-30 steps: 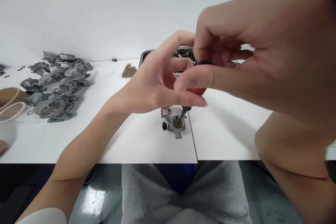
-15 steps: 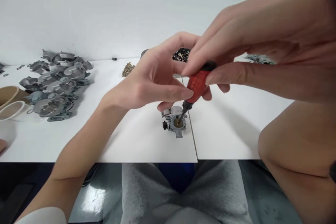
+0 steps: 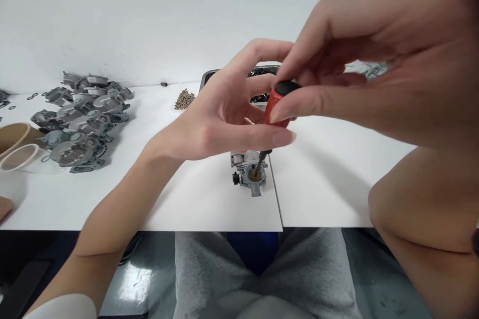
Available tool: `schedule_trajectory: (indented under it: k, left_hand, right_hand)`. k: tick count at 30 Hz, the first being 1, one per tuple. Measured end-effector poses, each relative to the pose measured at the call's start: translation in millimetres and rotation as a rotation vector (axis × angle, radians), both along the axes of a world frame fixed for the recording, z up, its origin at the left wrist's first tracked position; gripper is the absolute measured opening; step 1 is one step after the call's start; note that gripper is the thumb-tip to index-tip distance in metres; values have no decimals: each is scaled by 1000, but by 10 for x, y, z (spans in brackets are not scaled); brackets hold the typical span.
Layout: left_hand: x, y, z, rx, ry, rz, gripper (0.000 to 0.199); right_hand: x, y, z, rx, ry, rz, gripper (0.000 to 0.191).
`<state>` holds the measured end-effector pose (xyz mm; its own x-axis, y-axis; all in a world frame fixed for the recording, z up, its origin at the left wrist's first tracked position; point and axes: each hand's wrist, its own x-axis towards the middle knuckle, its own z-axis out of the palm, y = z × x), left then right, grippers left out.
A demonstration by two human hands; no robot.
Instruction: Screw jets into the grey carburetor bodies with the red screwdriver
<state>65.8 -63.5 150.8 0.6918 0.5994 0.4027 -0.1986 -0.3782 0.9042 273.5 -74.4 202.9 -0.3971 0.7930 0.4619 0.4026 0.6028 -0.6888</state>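
A red-handled screwdriver (image 3: 272, 103) with a black cap stands tilted, its shaft reaching down into the round bore of a grey metal carburetor (image 3: 256, 188). My right hand (image 3: 359, 25) pinches the top of the handle between thumb and fingers. Around the lower handle is my left hand (image 3: 211, 122), loosely closed, its thumb lying across the front and its fingers behind. The carburetor rests on the white table, just left of the seam, with a black fitting on its left side. My hands hide the lower handle, and the tip is hard to make out inside the bore.
Several carburetors (image 3: 84, 122) are heaped at the left, beside a tan tub (image 3: 28, 134) and a clear cup (image 3: 22, 157). Behind my left hand lie a pile of small brass parts (image 3: 184, 99) and a dark tray (image 3: 205, 79) of black parts. Someone's hand (image 3: 4, 207) shows at the left edge.
My right fingers have shifted on the handle, and the screwdriver stands more upright. My left thumb has slid right across the handle. The carburetor stays in place.
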Motion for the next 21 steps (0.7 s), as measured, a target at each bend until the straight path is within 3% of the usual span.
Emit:
schedule_trajectory:
  k: [4,8,14,19,21]
  left_hand:
    - [27,-15,-5,23,14,108,58]
    - [-4,-1,-4,43,22,27,52]
    - [47,-64,0,28,43,128,57]
    - [61,-41,-11,47,-41,84,46]
    - [65,-52,10,62,-50,53,44]
  right_hand:
    - [-160,-57,22,280,-317,62,40]
    - [-151,-92,-5,346,-378,106,41]
    - [-190,-45,-51,505,-382,-133,50]
    - [-116,-11,-22,367,-424,214,29]
    - [-92,-14,-36,314,-382,209,26]
